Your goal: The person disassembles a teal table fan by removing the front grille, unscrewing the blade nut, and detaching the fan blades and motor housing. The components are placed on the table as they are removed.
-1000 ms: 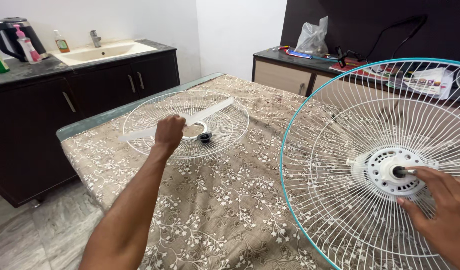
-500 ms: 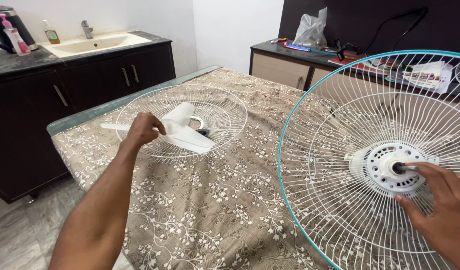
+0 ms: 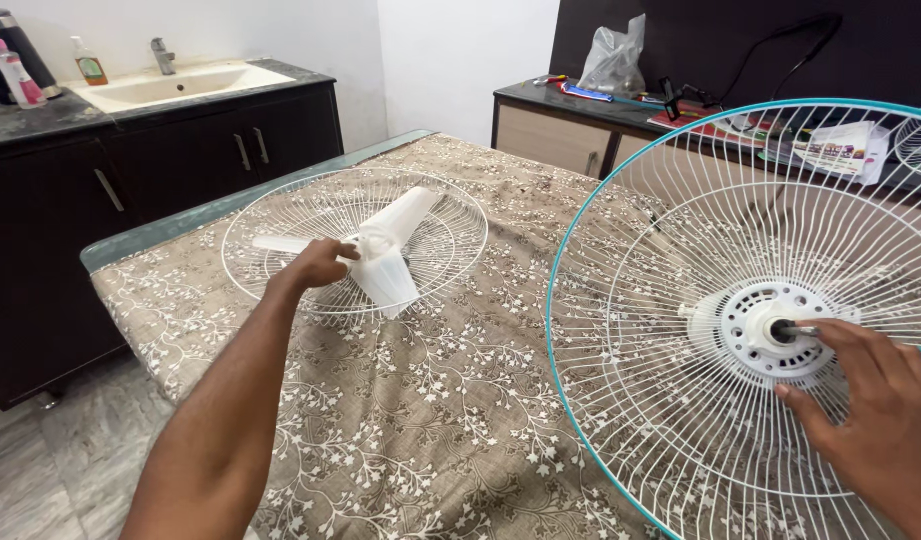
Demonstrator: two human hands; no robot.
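My left hand (image 3: 319, 266) grips a white three-bladed fan blade (image 3: 381, 252) by its hub, held tilted just above a white wire fan guard (image 3: 441, 215) that lies flat on the table. My right hand (image 3: 871, 400) rests on the white motor hub (image 3: 756, 335) of an upright rear fan guard with a teal rim (image 3: 566, 260), thumb and fingers around the metal shaft (image 3: 796, 329). The table carries a beige floral cloth (image 3: 451, 420).
A dark cabinet with a sink (image 3: 171, 85), bottles and a kettle stands at the back left. A dark counter (image 3: 581, 100) at the back right holds a plastic bag (image 3: 621, 60), tools and papers. The table's left edge (image 3: 111, 255) drops to a tiled floor.
My left hand has lifted the fan blade off the flat guard and turned it, so its blades now stand tilted. My right hand stays on the motor hub.
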